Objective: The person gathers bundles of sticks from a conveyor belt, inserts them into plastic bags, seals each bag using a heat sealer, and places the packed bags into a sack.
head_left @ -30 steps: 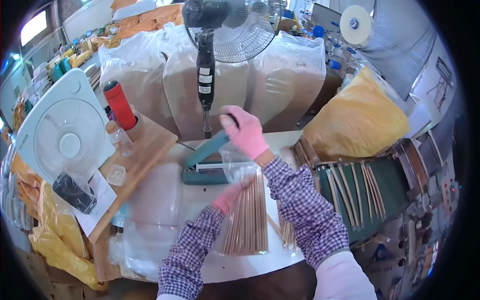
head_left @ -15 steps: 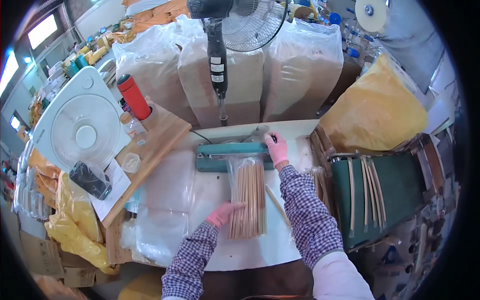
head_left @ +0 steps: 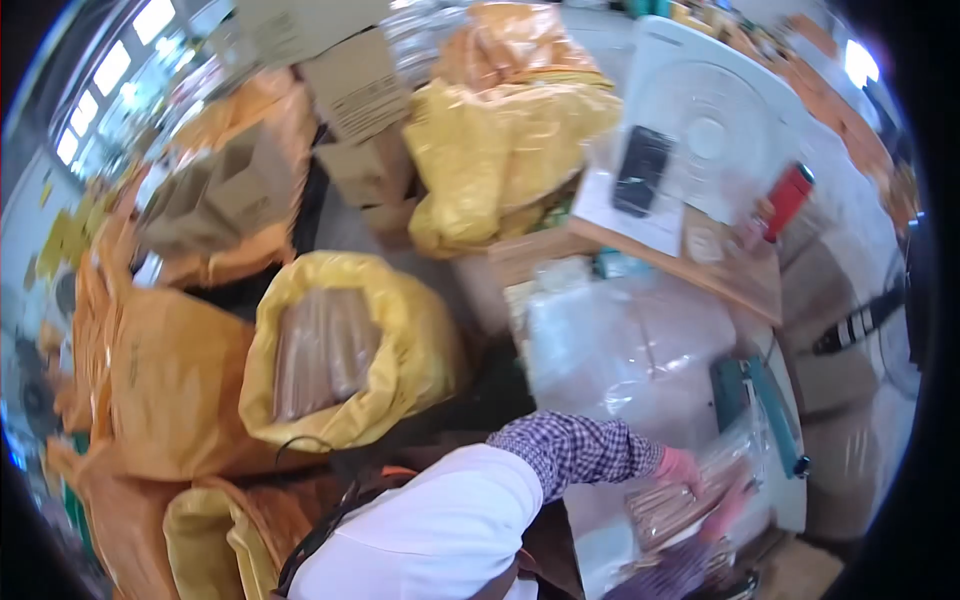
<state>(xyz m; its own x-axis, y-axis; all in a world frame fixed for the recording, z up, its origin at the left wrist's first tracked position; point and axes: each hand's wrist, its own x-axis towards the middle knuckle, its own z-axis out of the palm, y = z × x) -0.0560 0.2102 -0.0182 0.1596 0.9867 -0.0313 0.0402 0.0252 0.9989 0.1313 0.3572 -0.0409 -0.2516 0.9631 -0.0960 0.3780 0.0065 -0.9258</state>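
A clear plastic bag of thin wooden sticks (head_left: 655, 518) lies tilted over the white worktop, low on the right of the head view. My left hand (head_left: 680, 468), in a pink glove, is closed on the bag from its upper side. My right hand (head_left: 724, 512), also gloved in pink, is blurred and grips the bag along its other side. Just beyond the hands stands a green bag sealer (head_left: 735, 392), apart from both of them. The bag's loose clear end points up toward the sealer.
To the left stands an open yellow sack (head_left: 415, 350) holding bagged sticks. Flat clear plastic bags (head_left: 625, 335) lie beside the sealer. A wooden board (head_left: 740, 283) carries a phone (head_left: 643, 170) and a red flask (head_left: 788, 203). Cartons (head_left: 355, 85) and orange sacks (head_left: 180, 380) crowd the far left.
The view has swung left, bringing in the yellow sack. My right hand has left the sealer's end for the bag. The bag has come away from the sealer and turned.
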